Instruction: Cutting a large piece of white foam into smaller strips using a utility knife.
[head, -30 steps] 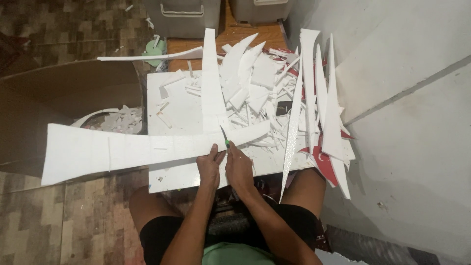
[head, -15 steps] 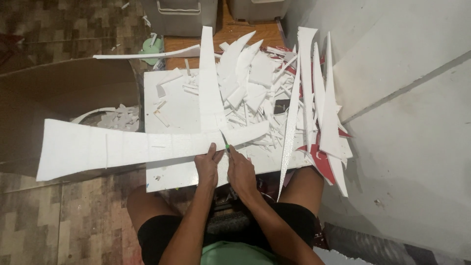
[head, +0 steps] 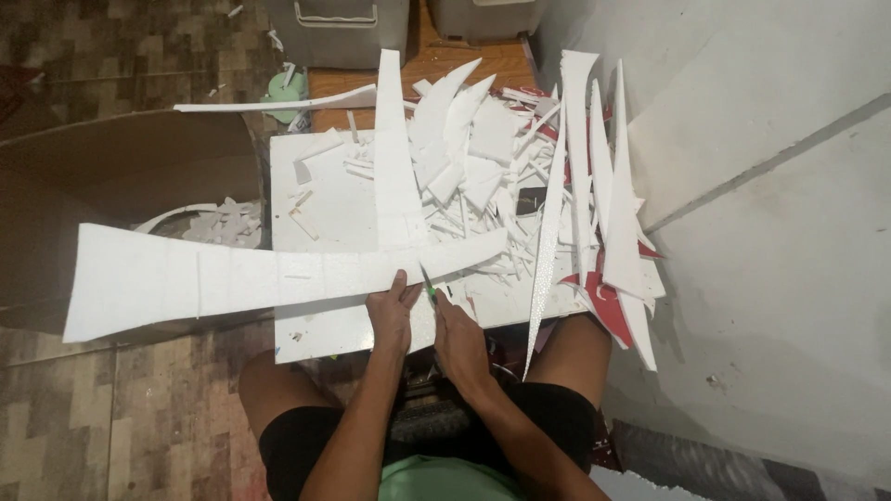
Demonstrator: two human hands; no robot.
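From up here I see a white flat foam board (head: pixel 325 199) lying low over the seated person's knees and serving as the bench, which puts the work within easy reach of both arms. Across it lies the long white foam strip with flared ends (head: pixel 260 278), running from far left, where it overhangs the brown cardboard sheet (head: pixel 121 176), to a narrowing tip near the middle; I judge it is laid flat so the board backs it along the cut. It looks matte and stiff, with faint cross lines marked along it. Behind it sits a heap of curved white foam offcuts (head: pixel 464 158), and tall pointed white foam slivers (head: pixel 613 186) lean at the right, seemingly pushed aside to keep the working patch usable. The left hand (head: pixel 392 315) presses on the strip's lower edge, fingers spread flat, pinning rather than clasping. The right hand (head: pixel 459 339) has its grip closed around a small green-handled cutting knife (head: pixel 428 288), whose blade meets the strip just beside the left thumb.
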